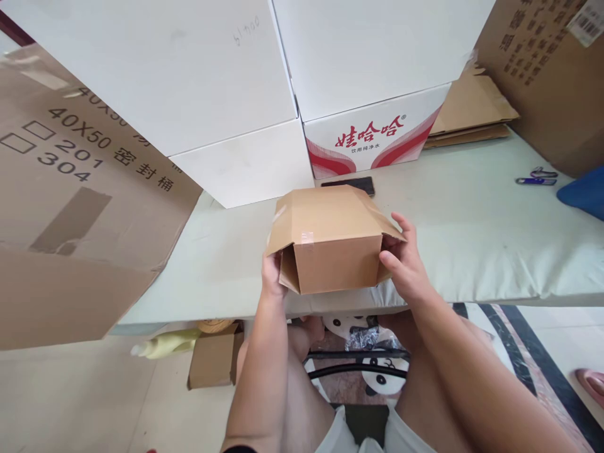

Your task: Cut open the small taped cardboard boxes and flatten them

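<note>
A small brown cardboard box [337, 265] rests at the front of the cloth-covered table, with flaps standing out at both its left and right ends. A strip of clear tape [307, 239] runs over its near top edge. My left hand [272, 275] grips the left end, most of its fingers hidden behind the flaps. At the right end my right hand [406, 263] holds the box, thumb by the near edge and some fingers out of sight under the upper flap. Just behind the box lies a dark phone [352, 185], partly covered by it.
White cartons [264, 167] and a red-printed carton [377, 135] stand at the back. A large carton [89, 207] leans in at left. Flattened cardboard [476, 107], a blue-handled tool [536, 181] and a blue object [585, 194] are at right. A small box [213, 360] sits below.
</note>
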